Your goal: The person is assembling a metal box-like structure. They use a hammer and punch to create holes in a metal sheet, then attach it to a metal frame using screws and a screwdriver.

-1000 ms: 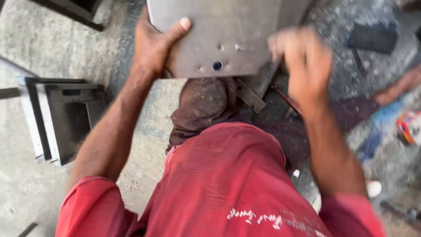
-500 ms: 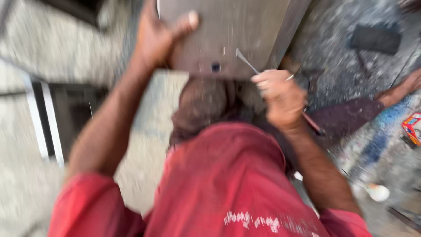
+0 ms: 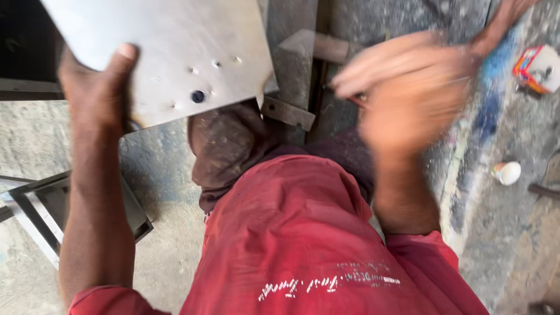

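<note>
Since half a second ago my right hand (image 3: 408, 93) has swung up and to the right, away from my knee, and it is now a blur beside the metal plate (image 3: 169, 52) — I cannot tell whether it is closed on anything, though a thin dark streak shows near its fingers. My left hand (image 3: 96, 87) has kept its grip on the plate's left lower edge, thumb over the front face, fingers behind. That plate is a flat grey sheet with one dark hole and a few small dimples near its lower edge; it is tilted, held up above my left knee (image 3: 224, 146), and it fills more of the view than before. Just right of the plate's corner a small metal bracket (image 3: 287, 112) lies on the concrete floor (image 3: 507, 233). Farther right on that floor sit a white cup (image 3: 506, 172) and a red-and-white packet (image 3: 538, 68), well apart from both hands. A dark metal frame (image 3: 41, 204) rests at lower left.
</note>
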